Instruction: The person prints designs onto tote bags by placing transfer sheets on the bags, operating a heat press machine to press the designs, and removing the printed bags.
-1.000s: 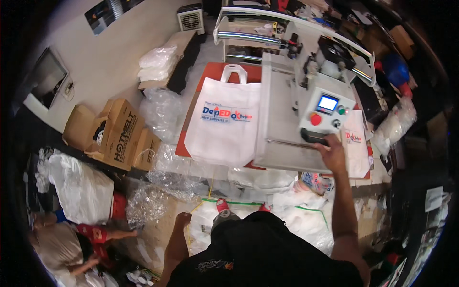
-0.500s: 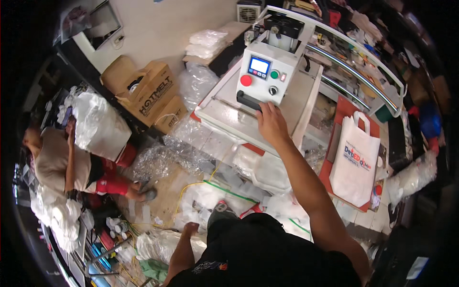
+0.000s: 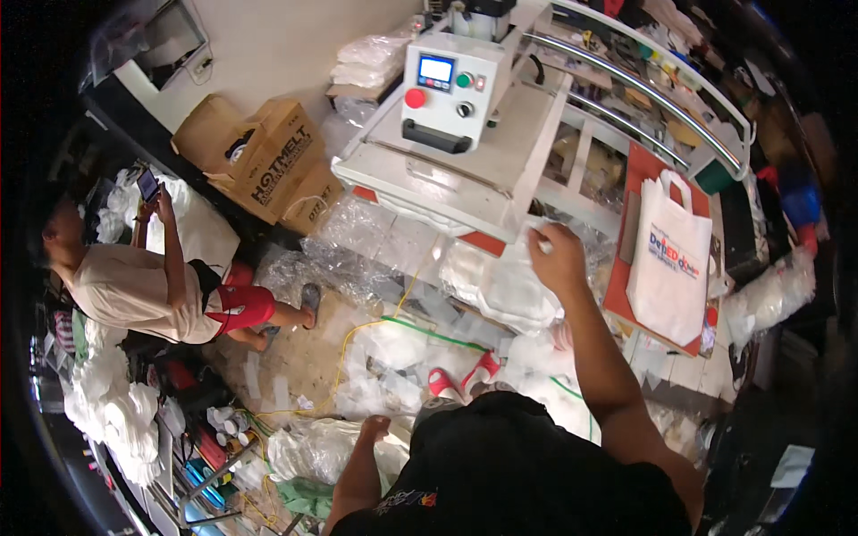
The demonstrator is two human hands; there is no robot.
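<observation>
My right hand (image 3: 552,255) is off the handle, below the heat press (image 3: 420,165) near its right corner, fingers loosely bent and apart, holding nothing visible; white bags (image 3: 478,281) lie just beyond it. The press's control box (image 3: 483,67) has a screen, buttons and a black handle (image 3: 435,135). Its plate covers the left red pad (image 3: 483,242). On the right red pad (image 3: 623,277) lies a printed white tote bag (image 3: 667,268) with handles up. My left hand (image 3: 375,429) hangs low beside my body, fingers curled with nothing seen in them.
A co-worker (image 3: 134,286) stands at left holding a phone (image 3: 147,185). Cardboard boxes (image 3: 255,165), plastic wrap (image 3: 349,268), white piles (image 3: 116,411) and cables (image 3: 349,344) surround the floor area. A steel rail (image 3: 626,85) runs behind the bag; a wrapped roll (image 3: 773,290) lies at right.
The press head has swung leftward from the right pad onto the left one, exposing the right bag. My right hand has let go of the handle and moved down-right. The co-worker has raised a phone.
</observation>
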